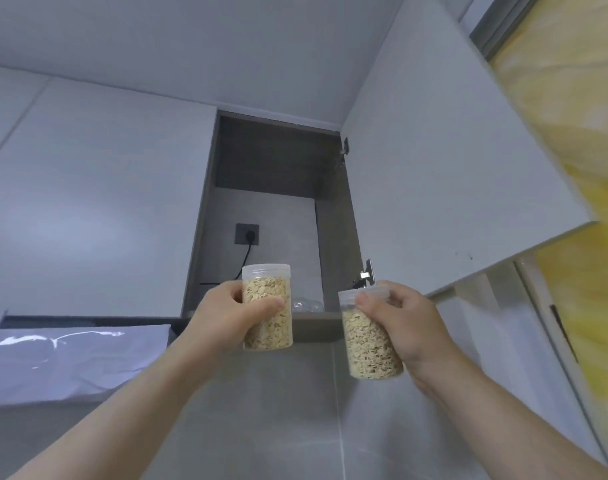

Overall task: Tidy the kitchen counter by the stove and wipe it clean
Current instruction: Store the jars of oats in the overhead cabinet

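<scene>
The cabinet shelf (316, 323) bears clear rounded things (306, 305) (partly hidden).

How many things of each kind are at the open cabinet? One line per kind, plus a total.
Oat jars: 2 (left oat jar, right oat jar)
Hands: 2 (left hand, right hand)
Wall socket: 1
Cabinet door: 1
Glassware on the shelf: too hidden to count
Total: 6

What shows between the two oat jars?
In the head view, between the left jar and right jar shows the open cabinet's shelf, with clear, glassy items on it; what they are is unclear.
</scene>
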Tool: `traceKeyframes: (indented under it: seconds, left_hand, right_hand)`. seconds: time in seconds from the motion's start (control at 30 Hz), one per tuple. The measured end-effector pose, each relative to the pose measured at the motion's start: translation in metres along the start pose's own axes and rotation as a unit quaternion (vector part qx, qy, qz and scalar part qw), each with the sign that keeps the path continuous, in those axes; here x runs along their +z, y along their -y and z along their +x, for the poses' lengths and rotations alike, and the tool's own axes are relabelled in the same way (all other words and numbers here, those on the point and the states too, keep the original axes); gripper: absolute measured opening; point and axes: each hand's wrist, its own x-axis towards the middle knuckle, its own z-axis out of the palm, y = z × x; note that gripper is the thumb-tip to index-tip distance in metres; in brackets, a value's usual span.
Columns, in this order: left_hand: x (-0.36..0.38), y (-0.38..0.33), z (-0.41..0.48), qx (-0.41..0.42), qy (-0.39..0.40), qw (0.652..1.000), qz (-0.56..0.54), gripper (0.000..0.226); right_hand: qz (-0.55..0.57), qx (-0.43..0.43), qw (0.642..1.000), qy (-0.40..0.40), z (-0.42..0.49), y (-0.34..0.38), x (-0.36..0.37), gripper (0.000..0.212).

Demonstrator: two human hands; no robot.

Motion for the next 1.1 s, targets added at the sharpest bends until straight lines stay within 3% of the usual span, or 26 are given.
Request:
traceKeyframes:
  seconds: [0.07, 0.17, 0.33, 0.7, 0.83, 1.1]
  left_hand:
    - [-0.022, 0.008, 0.008, 0.000, -0.026, 0.999, 0.036, 0.017]
    - [-0.050, 0.018, 0.019, 0.007, -0.053, 0.996, 0.076, 0.015]
    - [-0.080, 0.037, 0.043, 0.010, -0.072, 0.988, 0.133, 0.014]
    - [-0.084, 0.063, 0.126, 0.030, -0.158, 0.951, 0.264, 0.040]
    - [-0.070, 0.067, 0.144, 0.043, -0.165, 0.924, 0.343, 0.032]
    - [-0.056, 0.078, 0.162, 0.042, -0.171, 0.896, 0.408, 0.031]
  right_hand:
    - [0.011, 0.005, 1.000, 0.000, 0.009, -0.012, 0.024, 0.043]
    - [0.025, 0.009, 1.000, 0.004, 0.020, -0.032, 0.060, 0.016]
    - [0.029, 0.004, 1.000, 0.000, 0.045, -0.062, 0.114, 0.044]
    - [0.007, -0.073, 0.997, 0.025, 0.131, -0.071, 0.170, 0.038]
    - [0.004, -0.083, 0.996, 0.028, 0.158, -0.073, 0.172, 0.031]
    - [-0.015, -0.049, 0.997, 0.053, 0.189, -0.101, 0.178, 0.039]
